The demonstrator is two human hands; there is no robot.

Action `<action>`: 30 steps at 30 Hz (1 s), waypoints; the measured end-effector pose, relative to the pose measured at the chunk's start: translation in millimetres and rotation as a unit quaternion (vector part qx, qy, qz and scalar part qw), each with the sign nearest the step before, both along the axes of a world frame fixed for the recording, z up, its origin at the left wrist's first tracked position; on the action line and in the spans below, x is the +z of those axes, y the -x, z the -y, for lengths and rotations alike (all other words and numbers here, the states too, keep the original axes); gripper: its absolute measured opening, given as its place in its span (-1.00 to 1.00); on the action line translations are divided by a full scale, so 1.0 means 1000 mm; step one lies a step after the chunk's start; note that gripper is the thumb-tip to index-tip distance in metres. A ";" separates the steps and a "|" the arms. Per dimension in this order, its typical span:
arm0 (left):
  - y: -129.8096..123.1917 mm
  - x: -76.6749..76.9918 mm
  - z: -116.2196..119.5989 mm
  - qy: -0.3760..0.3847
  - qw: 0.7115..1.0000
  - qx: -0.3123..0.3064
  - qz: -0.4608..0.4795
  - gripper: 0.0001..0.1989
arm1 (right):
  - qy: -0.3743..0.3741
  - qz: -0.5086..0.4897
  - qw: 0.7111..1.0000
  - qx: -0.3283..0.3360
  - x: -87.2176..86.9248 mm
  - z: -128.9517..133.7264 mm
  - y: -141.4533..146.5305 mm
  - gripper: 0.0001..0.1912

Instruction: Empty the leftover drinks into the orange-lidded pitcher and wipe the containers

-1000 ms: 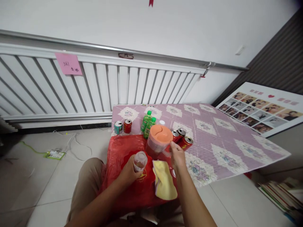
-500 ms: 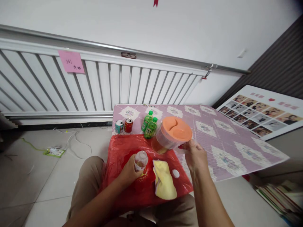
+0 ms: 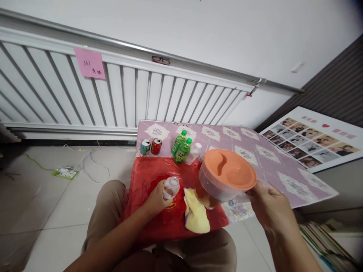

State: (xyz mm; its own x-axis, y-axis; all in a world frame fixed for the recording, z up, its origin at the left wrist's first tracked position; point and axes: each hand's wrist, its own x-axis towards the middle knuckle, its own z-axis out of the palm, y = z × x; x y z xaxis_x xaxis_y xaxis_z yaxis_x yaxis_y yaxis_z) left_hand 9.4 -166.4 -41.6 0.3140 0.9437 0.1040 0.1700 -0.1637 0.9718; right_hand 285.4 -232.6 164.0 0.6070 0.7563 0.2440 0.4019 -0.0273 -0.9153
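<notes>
- Grip, right: your right hand [image 3: 273,206] is closed on the handle [image 3: 244,197] of the pitcher [image 3: 211,190].
- Grip, left: your left hand [image 3: 158,199] is wrapped around the small clear bottle [image 3: 171,186], whose uncapped mouth points up.
- Pitcher position: it appears raised and tilted over the right part of the red cover [image 3: 153,170], partly in front of the yellow cloth [image 3: 197,217]. Its orange lid [image 3: 229,170] is on.
- Adjacent items: two green bottles [image 3: 179,142] [image 3: 182,152] and a white-capped clear bottle [image 3: 194,154] stand beyond the red cover. A teal can [image 3: 145,147] and a red can [image 3: 156,146] stand to your left of them.
- Pitcher handling: amber liquid shows inside, so expect a moderately heavy, shifting load. The body looks stiff and smooth, likely slippery when wet. The handle is the sound hold; the lid is a poor one, as you cannot tell how firmly it seats.
- Bottle handling: expect it to be light. Hold the body below the neck with modest pressure; you cannot tell whether its wall is glass or plastic.
</notes>
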 end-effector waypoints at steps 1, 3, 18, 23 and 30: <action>0.000 0.000 0.000 0.001 1.000 0.002 0.002 -0.31 | 0.016 -0.019 1.000 -0.001 0.001 0.003 0.002 -0.60; 0.000 0.000 0.000 0.003 1.000 0.002 0.006 -0.32 | 0.041 -0.058 0.997 0.007 0.001 0.007 0.004 -0.57; 0.001 0.002 -0.001 0.003 1.000 0.007 0.002 -0.36 | 0.134 0.155 0.976 0.072 0.012 0.004 0.017 -0.58; 0.000 0.000 -0.002 0.010 1.000 0.016 0.015 -0.31 | 0.150 0.178 0.969 0.086 0.014 -0.002 0.019 -0.60; 0.000 -0.007 -0.003 0.005 1.000 0.017 0.020 -0.27 | 0.156 0.196 0.962 0.109 0.017 -0.010 0.030 -0.58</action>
